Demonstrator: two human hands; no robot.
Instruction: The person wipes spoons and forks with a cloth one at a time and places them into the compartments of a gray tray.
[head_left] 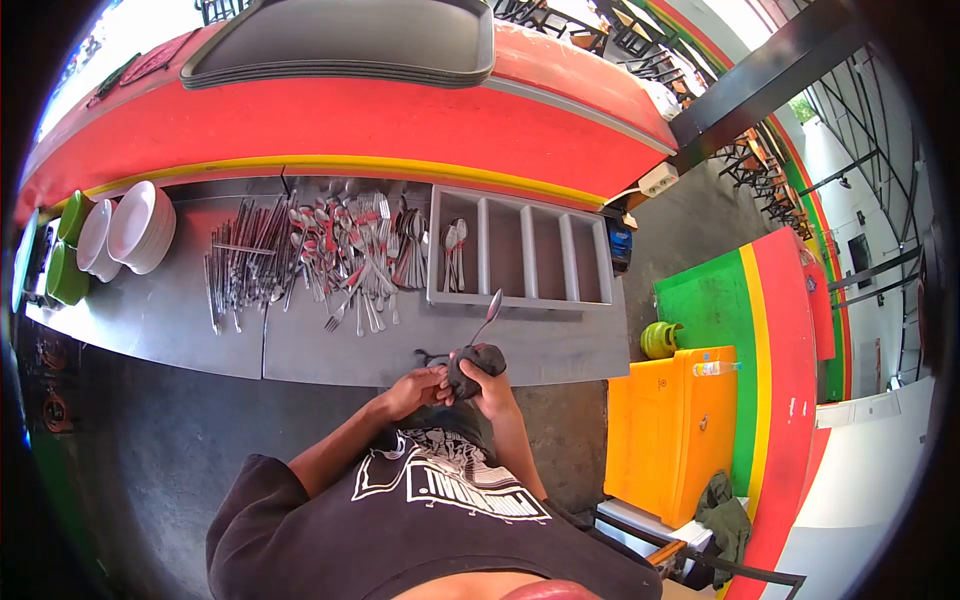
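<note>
A metal spoon points up and away from me, its bowl bare above a dark cloth. My right hand is closed around the cloth, which wraps the spoon's handle. Fingers of my left hand are pinched together at the cloth's left side; whether they also grip the handle's end is hidden. Just beyond my hands stands a grey cutlery tray with several long compartments. Several spoons lie in its leftmost one. Left of the tray, loose spoons and forks are heaped on the metal counter.
Thin dark utensils, apparently chopsticks, lie left of the heap. White bowls and green bowls stand farther left. Stacked dark serving trays rest on the red ledge. A yellow-orange cabinet stands at right.
</note>
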